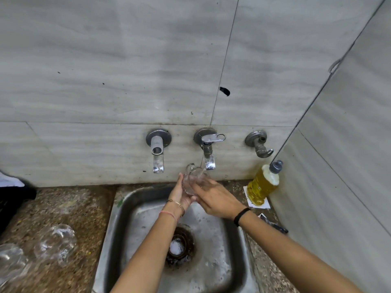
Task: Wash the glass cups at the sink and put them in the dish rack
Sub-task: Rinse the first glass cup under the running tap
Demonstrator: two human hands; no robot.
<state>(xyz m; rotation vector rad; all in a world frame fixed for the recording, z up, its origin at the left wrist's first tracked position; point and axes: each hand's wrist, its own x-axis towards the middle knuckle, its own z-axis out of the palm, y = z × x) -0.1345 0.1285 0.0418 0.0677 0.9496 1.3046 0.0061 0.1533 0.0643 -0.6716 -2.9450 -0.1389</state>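
Two hands, one cup: read me the entry.

Item 1, glass cup (195, 180). Held over the sink (127, 208), directly under the spout of the middle tap (208, 159), water running into it.

Grip?

My left hand (179, 195) is clamped round it from the left and underneath. My right hand (213, 199) has its fingers folded over the near right side. Both are touching the glass.

Axis?

Base toward my palms, mouth tipped up and away toward the wall. The handle stands off the upper left.

Item 2?

Other glass cups, two that I can make out, (56, 242) and (10, 259), on the bench (74, 208) to the left of the sink, well apart from my hands. Blurred; I cannot tell whether they are washed.

Dish rack?

Not identified. A dark object (14, 197) sits at the far left edge; I cannot say it is the rack.

Item 3?

Soap bottle (262, 185), yellow liquid, right corner by the wall.

Which hand carries the cup off?

If the rack lies left, I judge the left hand: it is nearer that side and already bears the weight.
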